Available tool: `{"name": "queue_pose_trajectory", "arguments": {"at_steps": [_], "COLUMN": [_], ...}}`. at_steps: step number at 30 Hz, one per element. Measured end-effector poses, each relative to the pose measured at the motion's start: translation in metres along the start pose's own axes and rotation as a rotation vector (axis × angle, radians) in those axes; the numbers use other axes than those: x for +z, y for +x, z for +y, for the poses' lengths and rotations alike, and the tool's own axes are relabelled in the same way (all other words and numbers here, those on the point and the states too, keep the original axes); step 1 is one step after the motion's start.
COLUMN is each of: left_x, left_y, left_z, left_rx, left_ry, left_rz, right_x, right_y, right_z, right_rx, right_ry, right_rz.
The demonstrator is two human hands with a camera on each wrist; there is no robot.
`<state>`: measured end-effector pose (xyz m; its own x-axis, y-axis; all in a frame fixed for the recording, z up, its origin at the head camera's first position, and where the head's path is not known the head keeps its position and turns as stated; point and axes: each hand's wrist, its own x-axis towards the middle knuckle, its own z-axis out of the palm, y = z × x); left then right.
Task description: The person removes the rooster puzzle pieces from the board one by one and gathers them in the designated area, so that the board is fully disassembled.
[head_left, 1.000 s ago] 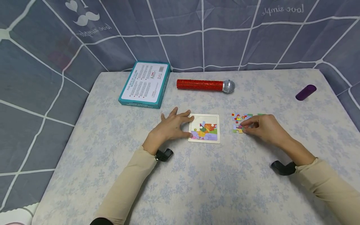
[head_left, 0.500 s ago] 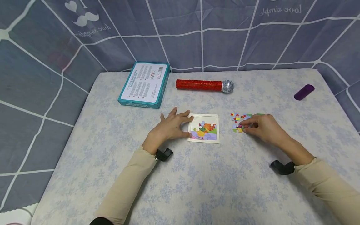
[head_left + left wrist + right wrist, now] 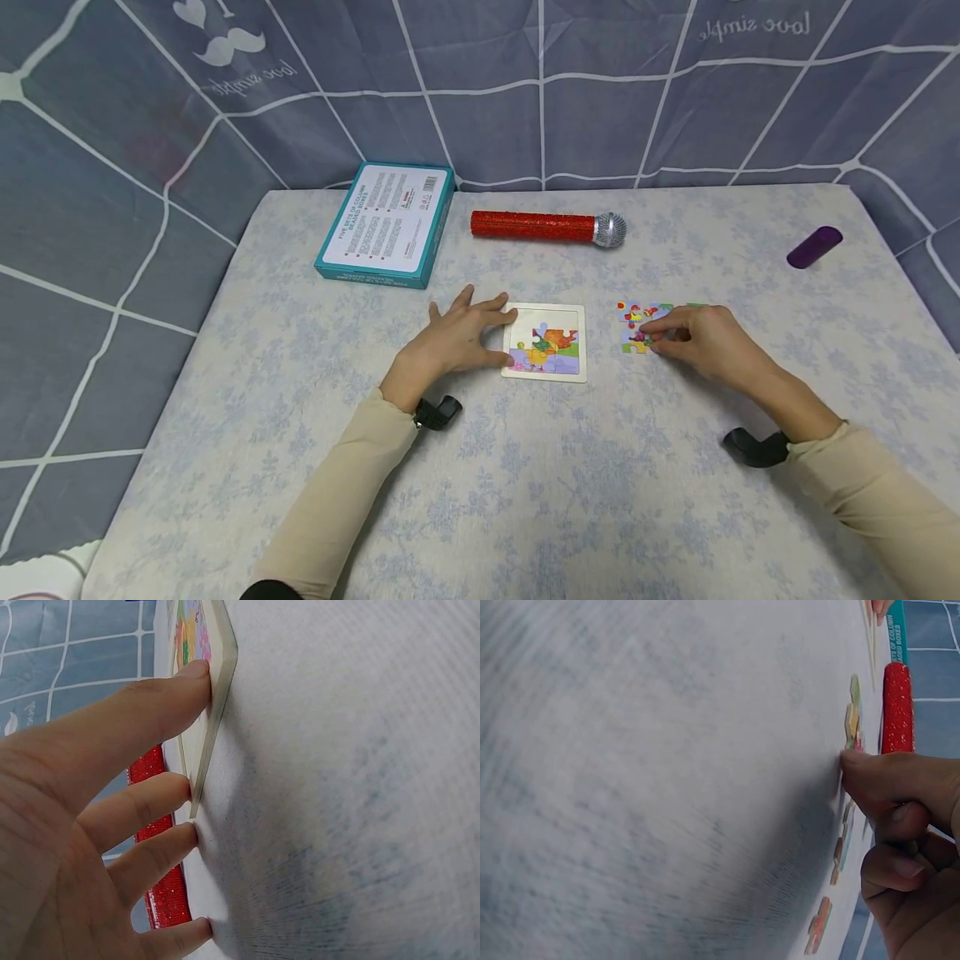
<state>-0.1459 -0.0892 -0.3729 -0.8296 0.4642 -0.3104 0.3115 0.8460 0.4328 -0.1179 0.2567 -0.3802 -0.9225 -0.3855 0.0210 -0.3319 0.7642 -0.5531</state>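
The left hand (image 3: 450, 337) and right hand (image 3: 701, 340) have barely moved: the left, fingers spread, touches the puzzle tray's (image 3: 547, 378) left edge; the right pinches a puzzle piece (image 3: 641, 338) right of it. Table (image 3: 540, 483) stretches between and nearside.

Puzzle tray (image 3: 582, 343) smooth, wood-like; microphone (image 3: 547, 227) rough with red glitter (head (image 3: 610, 230) metallic-looking mesh); box (image 3: 386, 218) smooth card; curtain (image 3: 480, 129) creased cloth.

Bare hands (image 3: 456, 335) emerge from plain beige sleeves (image 3: 333, 500), a rounded black device (image 3: 756, 449) at each wrist, a cropped black band (image 3: 270, 591) toward seven o'clock.
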Motion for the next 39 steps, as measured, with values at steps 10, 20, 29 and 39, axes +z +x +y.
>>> {"name": "queue_pose_trajectory", "arguments": {"at_steps": [10, 20, 29, 39], "left_x": [-0.002, -0.001, -0.002, -0.003], "left_y": [-0.001, 0.000, 0.000, 0.000], "left_z": [0.001, 0.000, 0.000, 0.002], "left_rx": [-0.012, 0.004, 0.001, -0.007], "left_ry": [0.006, -0.010, 0.002, 0.009], "left_rz": [-0.009, 0.002, -0.008, -0.021], "right_x": [0.001, 0.032, 0.050, 0.049], "right_y": [0.010, 0.050, 0.061, 0.063], "right_z": [-0.011, -0.056, -0.074, -0.077], "right_rx": [-0.089, -0.120, -0.151, -0.060], "right_ry": [0.031, 0.069, 0.037, 0.061], "right_rz": [0.079, -0.087, -0.113, -0.146]}}
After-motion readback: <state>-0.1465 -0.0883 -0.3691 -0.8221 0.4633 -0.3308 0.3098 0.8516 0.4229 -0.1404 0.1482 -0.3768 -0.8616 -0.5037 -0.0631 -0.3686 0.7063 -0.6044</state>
